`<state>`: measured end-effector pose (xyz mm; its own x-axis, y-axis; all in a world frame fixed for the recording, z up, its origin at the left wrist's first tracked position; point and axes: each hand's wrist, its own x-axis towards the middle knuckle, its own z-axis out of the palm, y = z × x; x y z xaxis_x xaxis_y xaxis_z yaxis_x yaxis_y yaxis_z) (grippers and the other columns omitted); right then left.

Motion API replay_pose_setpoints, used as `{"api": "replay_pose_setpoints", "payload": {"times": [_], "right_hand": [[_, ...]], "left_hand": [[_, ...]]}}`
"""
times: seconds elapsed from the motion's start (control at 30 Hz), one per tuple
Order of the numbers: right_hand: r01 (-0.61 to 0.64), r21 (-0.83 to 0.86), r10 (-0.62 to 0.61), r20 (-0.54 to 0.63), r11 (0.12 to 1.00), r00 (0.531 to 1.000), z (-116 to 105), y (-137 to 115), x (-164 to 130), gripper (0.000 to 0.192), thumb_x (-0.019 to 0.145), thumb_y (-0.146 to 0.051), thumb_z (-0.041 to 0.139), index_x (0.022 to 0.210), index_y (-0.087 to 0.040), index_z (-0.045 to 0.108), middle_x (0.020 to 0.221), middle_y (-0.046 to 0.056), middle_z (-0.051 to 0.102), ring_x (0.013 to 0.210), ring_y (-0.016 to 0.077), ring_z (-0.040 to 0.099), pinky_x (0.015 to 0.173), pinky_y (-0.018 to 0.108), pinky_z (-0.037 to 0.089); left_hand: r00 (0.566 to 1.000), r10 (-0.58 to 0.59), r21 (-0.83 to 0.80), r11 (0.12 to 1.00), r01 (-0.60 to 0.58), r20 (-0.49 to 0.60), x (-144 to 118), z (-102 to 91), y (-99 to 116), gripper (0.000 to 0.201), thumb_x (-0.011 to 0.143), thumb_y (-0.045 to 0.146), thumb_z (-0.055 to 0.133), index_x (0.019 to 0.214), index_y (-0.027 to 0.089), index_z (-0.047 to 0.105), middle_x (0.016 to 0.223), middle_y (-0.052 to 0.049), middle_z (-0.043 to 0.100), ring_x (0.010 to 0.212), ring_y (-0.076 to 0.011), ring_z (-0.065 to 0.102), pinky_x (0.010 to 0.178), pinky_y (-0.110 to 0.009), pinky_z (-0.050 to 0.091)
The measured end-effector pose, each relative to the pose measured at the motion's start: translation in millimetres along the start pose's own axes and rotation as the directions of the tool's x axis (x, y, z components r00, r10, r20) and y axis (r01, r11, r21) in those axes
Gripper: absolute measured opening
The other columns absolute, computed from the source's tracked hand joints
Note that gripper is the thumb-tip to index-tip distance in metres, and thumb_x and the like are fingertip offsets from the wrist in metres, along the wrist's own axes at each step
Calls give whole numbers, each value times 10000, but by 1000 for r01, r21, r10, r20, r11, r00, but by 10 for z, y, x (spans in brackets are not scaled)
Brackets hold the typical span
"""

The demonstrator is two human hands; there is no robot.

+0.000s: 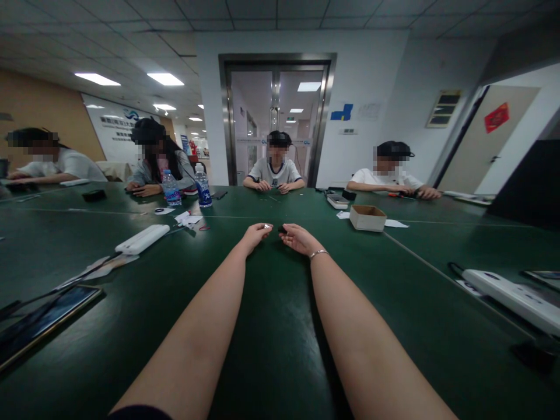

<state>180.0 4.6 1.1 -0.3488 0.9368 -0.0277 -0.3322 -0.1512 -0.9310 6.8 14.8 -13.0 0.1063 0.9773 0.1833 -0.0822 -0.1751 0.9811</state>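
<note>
Both my arms stretch forward over the dark green table (266,326). My left hand (256,236) pinches a small shiny silvery piece (266,226) between thumb and fingers; its kind is too small to make out. Just to the right, my right hand (300,238), with a bracelet (319,254) at the wrist, grips a small black piece (282,229) at its fingertips. A narrow gap separates the two pieces, and the hands do not touch each other.
A small open box (367,219) stands right of my hands. Left are a white power strip (143,238), a phone (48,321) and water bottles (203,186). Another power strip (511,297) lies at right. Several people sit across the table, including one person (275,169) directly opposite.
</note>
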Motion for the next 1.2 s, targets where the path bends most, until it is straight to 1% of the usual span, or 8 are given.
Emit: {"api": "replay_pose_setpoints", "payload": {"times": [0.07,0.2,0.37,0.57,0.73,0.87,1.03,1.2], "right_hand": [[28,16,-28,-19,999,999,-28,-2,-15,21,880,-194,506,885,-176,497,631,14,581,522,84,577,510,168,489],[57,-2,-57,11,998,998,-45,13,-3,61,863,-204,537,922,-187,530,602,-6,566,510,74,561,518,165,488],[41,-19,-40,69,999,997,-34,19,0,166,825,-95,555,973,-169,538,663,24,607,563,88,594,547,177,500],[47,-4,-47,92,999,995,-41,28,10,155,829,-79,532,964,-152,551,729,51,630,614,113,622,559,199,515],[37,-5,-37,106,999,994,-60,37,27,200,819,-39,520,983,-151,546,775,67,640,644,119,631,564,196,518],[27,-8,-26,90,1000,996,-57,34,19,218,819,-19,508,998,-141,532,787,80,642,616,111,626,571,201,522],[10,-8,-9,52,1000,999,-52,37,23,207,816,-13,515,996,-115,518,763,89,634,569,108,615,562,203,521],[18,-19,-17,58,1000,998,-59,48,36,196,795,0,536,957,-111,537,759,70,617,568,103,608,564,203,520]], "left_hand": [[1000,-8,-37,999,7,-19,-7,2,10,282,592,243,678,847,132,630,720,-28,603,647,-87,528,628,-215,400],[1000,-14,-42,999,13,-24,-28,12,21,284,567,220,691,826,138,611,785,-44,623,700,-100,549,686,-240,414],[1000,1,-16,1000,-2,-14,-33,9,6,305,551,217,697,834,136,617,850,-61,632,758,-119,562,749,-270,421],[1000,15,18,1000,-15,-2,-45,12,10,336,527,249,727,827,135,627,862,-68,636,789,-145,569,775,-297,423],[1000,8,21,1000,-8,-2,-58,18,16,345,530,282,736,827,136,640,844,-62,639,767,-141,569,744,-285,424],[1000,6,29,1000,-7,6,-49,14,12,346,541,310,732,821,127,643,760,-57,638,716,-133,566,674,-260,416],[1000,8,84,996,-9,6,-39,6,16,337,563,350,715,792,113,643,697,-53,628,644,-114,542,582,-228,382],[1000,11,147,989,-12,7,-37,-10,19,335,594,392,687,772,113,640,649,-38,611,552,-85,490,527,-215,348]]}}
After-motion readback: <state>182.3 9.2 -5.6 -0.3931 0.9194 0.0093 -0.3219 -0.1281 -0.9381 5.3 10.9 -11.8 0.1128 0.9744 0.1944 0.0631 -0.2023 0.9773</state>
